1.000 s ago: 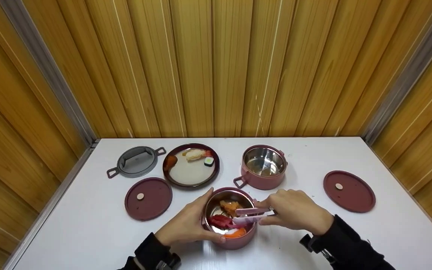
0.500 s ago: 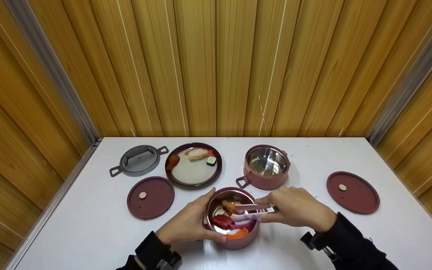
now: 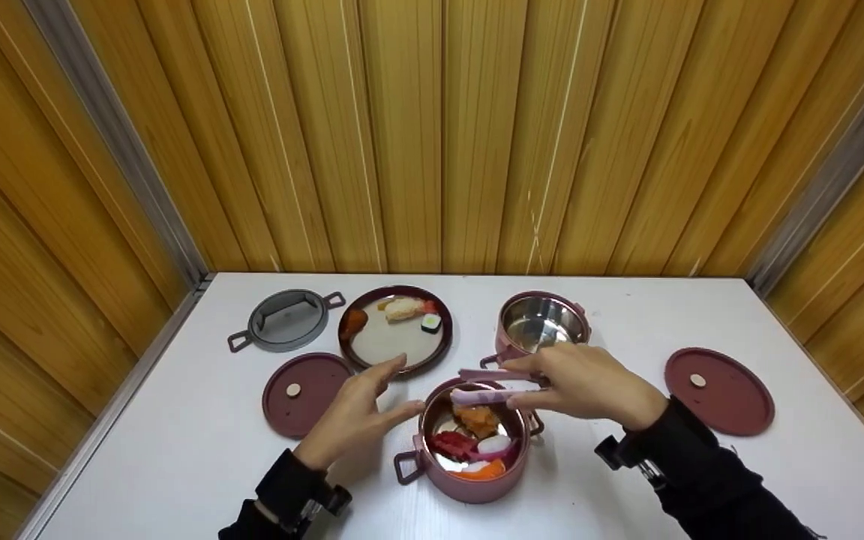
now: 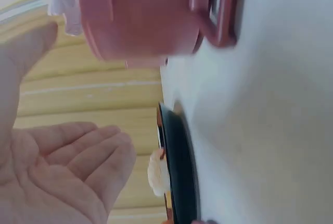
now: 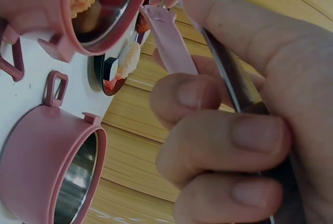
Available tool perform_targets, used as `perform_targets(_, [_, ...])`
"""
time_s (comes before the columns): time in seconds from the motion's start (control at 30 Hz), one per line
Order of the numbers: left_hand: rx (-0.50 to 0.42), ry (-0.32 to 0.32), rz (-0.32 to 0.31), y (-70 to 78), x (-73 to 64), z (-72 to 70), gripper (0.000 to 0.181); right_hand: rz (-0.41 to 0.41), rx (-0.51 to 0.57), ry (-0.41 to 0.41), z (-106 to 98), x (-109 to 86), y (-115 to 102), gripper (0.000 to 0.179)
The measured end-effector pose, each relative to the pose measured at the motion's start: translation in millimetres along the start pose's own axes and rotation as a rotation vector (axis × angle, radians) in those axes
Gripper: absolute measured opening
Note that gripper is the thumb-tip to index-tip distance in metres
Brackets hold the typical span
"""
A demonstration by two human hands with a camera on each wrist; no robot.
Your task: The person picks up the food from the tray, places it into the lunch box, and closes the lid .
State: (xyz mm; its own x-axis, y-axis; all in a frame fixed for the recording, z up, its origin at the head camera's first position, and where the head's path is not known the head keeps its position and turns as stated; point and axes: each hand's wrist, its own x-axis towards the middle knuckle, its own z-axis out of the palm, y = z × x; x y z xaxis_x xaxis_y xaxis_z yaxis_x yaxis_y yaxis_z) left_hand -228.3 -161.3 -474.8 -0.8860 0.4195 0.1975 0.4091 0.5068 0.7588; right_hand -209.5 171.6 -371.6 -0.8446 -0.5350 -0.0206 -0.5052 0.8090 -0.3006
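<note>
My right hand [image 3: 586,382] grips pink-tipped tongs [image 3: 488,395], held over the back rim of the near pink pot [image 3: 473,487]. The tips stand apart with nothing visible between them. Inside that pot lie a fried orange-brown piece [image 3: 477,421], a dark red piece [image 3: 453,445], a white-and-purple piece [image 3: 495,446] and an orange-and-white piece [image 3: 481,470]. My left hand [image 3: 357,412] hovers at the pot's left, fingers extended and apart from it; the left wrist view shows its palm [image 4: 57,182] bare. Curled fingers [image 5: 218,143] wrap the tongs' handle in the right wrist view.
Behind stands a second pink pot [image 3: 511,334], partly hidden by my right hand. A brown-rimmed plate [image 3: 394,345] bears a shrimp-like piece, a sushi roll and a brown piece. A grey handled lid [image 3: 289,322] and two maroon lids, left [image 3: 304,405] and right [image 3: 717,394], lie around.
My left hand has let go of the near pot and drawn away to the left. The tongs have risen out of the pot, moving back and up with my right hand.
</note>
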Motion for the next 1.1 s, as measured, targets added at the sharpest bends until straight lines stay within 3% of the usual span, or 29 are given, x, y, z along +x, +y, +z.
perform_targets(0.3, [0.092,0.153,-0.148,-14.0,14.0,-9.2,0.072,0.046,0.047,0.048,-10.7,36.0,9.5,0.057])
perform_targets(0.43, [0.099,0.202,-0.207,-23.1,21.2,-10.8,0.072,0.088,0.014,0.077,-12.0,51.6,12.1,0.060])
perform_targets(0.53, [0.136,0.254,-0.201,-46.6,29.3,-7.0,0.076,0.099,-0.017,0.098,-10.3,63.5,14.6,0.060])
perform_targets(0.63, [0.195,0.290,-0.191,-81.4,40.5,-0.4,0.081,0.106,-0.002,0.092,-7.0,76.2,15.8,0.061])
perform_targets(0.77, [0.236,0.284,-0.213,-113.8,51.5,4.2,0.084,0.141,0.044,0.059,-2.3,94.4,14.3,0.063])
perform_targets(0.9, [0.246,0.274,-0.249,-121.0,53.6,4.4,0.084,0.150,0.018,0.089,3.9,113.6,6.5,0.061])
perform_targets(1.1, [0.294,0.307,-0.288,-109.0,47.9,0.7,0.083,0.176,0.025,0.115,18.7,143.6,-15.6,0.054])
